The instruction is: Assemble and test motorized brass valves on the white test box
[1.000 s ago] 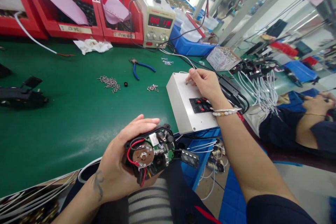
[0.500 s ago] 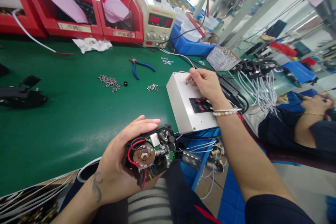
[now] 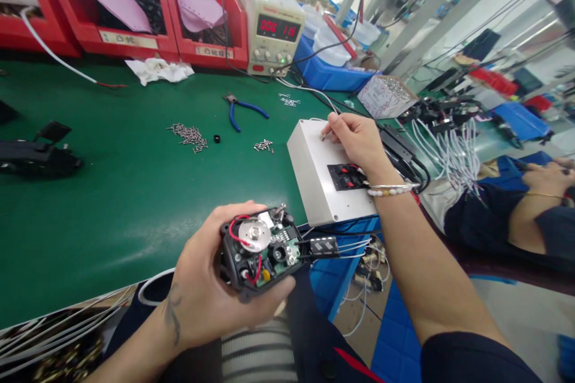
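Observation:
My left hand [image 3: 211, 275] is wrapped round an open black device housing [image 3: 233, 260]. Inside it a green circuit board [image 3: 281, 245], a round silver motor [image 3: 254, 233] and red wires face up at me. A black capacitor [image 3: 324, 246] sticks out on the right side. My right hand [image 3: 354, 137] rests over a white box [image 3: 309, 176], thumb and fingers closed at a small metal toggle switch [image 3: 322, 136] on its top. Below the wrist, a black terminal block [image 3: 344, 177] with red tabs sits in the box; the hand partly covers the switch.
Blue-handled cutters [image 3: 242, 109], a heap of screws [image 3: 187, 135], a smaller screw pile [image 3: 263, 145] and a black ring [image 3: 217, 139] lie on the green table [image 3: 112, 209]. Behind stand red bins [image 3: 135, 48] and a power supply [image 3: 274, 30]. A co-worker's hands [image 3: 545, 179] are at right.
The housing in my left hand has turned, and its motor now looks silver instead of brown. My right hand stays at the toggle switch. The power supply's right-hand reading looks different.

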Available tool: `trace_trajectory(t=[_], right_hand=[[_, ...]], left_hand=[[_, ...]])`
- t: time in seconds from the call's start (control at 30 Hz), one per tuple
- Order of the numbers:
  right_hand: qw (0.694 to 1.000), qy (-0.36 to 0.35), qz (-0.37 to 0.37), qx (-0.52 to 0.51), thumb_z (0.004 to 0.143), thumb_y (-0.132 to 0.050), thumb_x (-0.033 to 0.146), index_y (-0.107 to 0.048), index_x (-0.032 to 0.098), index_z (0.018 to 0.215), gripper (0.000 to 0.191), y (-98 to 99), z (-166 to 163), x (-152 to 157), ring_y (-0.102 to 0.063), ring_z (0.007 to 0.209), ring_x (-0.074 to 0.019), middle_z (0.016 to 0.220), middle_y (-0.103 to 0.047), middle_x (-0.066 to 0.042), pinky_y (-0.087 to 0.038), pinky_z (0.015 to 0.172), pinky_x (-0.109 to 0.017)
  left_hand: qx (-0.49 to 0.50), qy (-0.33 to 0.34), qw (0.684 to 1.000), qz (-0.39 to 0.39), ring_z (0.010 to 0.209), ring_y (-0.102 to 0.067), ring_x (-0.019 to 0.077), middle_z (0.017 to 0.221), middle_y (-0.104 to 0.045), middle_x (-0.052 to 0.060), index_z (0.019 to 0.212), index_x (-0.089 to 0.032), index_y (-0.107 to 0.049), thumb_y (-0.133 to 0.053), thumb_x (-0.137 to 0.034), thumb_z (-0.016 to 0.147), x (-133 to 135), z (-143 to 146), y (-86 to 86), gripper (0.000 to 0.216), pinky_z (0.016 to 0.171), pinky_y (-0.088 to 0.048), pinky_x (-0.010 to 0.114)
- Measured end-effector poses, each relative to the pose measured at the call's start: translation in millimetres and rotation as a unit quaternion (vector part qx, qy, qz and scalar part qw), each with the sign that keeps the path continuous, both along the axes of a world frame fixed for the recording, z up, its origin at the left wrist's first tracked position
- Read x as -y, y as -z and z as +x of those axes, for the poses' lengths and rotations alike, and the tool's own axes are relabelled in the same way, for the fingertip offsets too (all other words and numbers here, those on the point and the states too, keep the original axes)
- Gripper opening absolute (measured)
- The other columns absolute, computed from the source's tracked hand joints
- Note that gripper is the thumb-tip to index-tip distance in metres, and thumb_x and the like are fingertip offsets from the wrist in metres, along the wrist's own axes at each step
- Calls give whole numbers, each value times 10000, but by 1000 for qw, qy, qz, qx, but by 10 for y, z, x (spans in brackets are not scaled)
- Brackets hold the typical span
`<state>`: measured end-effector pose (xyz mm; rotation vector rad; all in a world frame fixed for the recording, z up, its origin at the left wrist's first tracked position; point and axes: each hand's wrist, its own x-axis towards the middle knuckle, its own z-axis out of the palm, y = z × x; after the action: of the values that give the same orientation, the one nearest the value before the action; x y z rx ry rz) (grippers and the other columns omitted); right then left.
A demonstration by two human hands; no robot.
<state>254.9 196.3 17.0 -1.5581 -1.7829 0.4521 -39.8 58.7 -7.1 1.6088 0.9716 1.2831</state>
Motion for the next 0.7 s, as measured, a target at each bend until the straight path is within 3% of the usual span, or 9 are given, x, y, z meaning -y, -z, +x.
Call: trace_trajectory(t=[0.1,0.2,0.27,0.47,0.7], right_hand=[[1000,-3,10,3,785,-495,950,-693,163,722,815,9,4,-7,-564,627,-129,627,-568,-36,-448,616,-259],[1000,-3,12,11,799,-486,942,-688,168,716,805,20,9,-16,-568,629,-128,630,-575,-36,-463,626,-260],[1000,4,16,14,833,-493,911,-690,172,718,773,25,14,-20,-560,620,-126,630,-577,-37,-467,631,-264],[1000,1,0,12,914,-564,777,-711,183,757,631,23,39,-25,-546,602,-127,632,-567,-32,-462,624,-279],[1000,2,-1,18,927,-559,765,-702,181,751,627,21,40,-24,-540,596,-121,618,-559,-25,-440,606,-268]], left_hand=[[88,12,982,-169,788,-744,148,957,-770,-31,1080,-266,-684,-898,-364,699,-34,11,-35,448,673,-597,176],[211,28,913,-349,783,-764,200,915,-781,31,1057,-207,-698,-791,-544,801,-72,31,-62,433,642,-618,232],[277,46,868,-409,783,-782,231,872,-791,57,1042,-178,-705,-762,-573,818,-84,54,-79,457,657,-638,260],[346,89,829,-430,761,-789,222,811,-803,53,939,-168,-749,-832,-433,776,-84,108,-134,322,709,-662,262],[373,104,797,-463,737,-774,196,798,-797,45,922,-173,-782,-784,-394,825,-96,104,-132,241,787,-676,325]])
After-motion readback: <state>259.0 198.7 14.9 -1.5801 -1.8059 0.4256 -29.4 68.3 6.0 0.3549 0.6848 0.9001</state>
